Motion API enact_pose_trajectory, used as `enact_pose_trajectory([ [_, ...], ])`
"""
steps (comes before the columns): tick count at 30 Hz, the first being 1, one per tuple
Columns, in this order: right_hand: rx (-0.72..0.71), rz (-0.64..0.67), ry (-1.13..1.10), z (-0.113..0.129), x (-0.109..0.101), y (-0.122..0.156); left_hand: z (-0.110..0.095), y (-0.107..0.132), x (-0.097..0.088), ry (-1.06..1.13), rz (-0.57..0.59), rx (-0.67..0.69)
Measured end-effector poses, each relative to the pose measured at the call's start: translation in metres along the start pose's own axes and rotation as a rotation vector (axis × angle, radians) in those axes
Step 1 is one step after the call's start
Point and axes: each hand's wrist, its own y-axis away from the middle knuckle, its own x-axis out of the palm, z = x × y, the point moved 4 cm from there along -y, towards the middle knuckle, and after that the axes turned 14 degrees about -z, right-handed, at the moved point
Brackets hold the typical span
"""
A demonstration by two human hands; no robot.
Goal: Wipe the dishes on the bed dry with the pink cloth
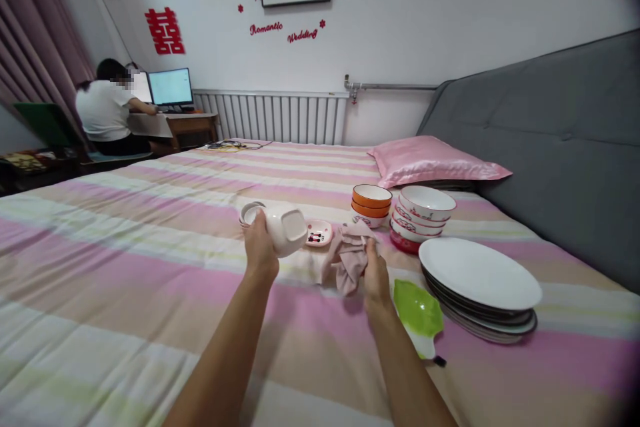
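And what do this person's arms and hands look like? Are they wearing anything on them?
The left forearm and right forearm are bare, with no sleeves, watch or bracelet showing. Both narrow toward the hands. The left hand and right hand wear no gloves. I can't see any rings, but parts are hidden.

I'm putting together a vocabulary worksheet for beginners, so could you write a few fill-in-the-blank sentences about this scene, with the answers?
1. The left hand holds a white vessel, while the ____ hand holds the pink cloth.
2. The upper bowls in the shorter bowl stack are ____ on the outside.
3. The uppermost plate in the plate stack is ____ in colour.
4. The pillow near the grey headboard is ____ in colour.

Missing words: right; orange; white; pink.
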Motion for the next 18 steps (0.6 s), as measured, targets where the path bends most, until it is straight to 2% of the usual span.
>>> enact_pose_trajectory([
  [3, -0.257, -0.079, 0.358, 0.012, -0.009, -0.004, 0.035, 0.004, -0.006, -0.081, 0.009, 0.072],
  [5, -0.450, -0.025, 0.501, 0.023, -0.009, -0.003, 0.054, 0.009, -0.012, -0.173, 0.100, -0.006],
  [7, -0.569, 0.028, 0.539, 0.033, -0.008, 0.000, 0.059, 0.013, -0.017, -0.188, 0.128, -0.031],
  [9, -0.637, 0.038, 0.485, 0.044, -0.010, 0.002, 0.055, 0.015, -0.019, -0.172, 0.117, -0.016],
  [13, -0.610, -0.005, 0.465, 0.054, -0.018, 0.001, 0.049, 0.019, -0.017, -0.174, 0.125, -0.022],
  [18, -0.590, 0.002, 0.525, 0.047, -0.020, -0.004, 0.050, 0.025, -0.016, -0.183, 0.178, -0.034],
])
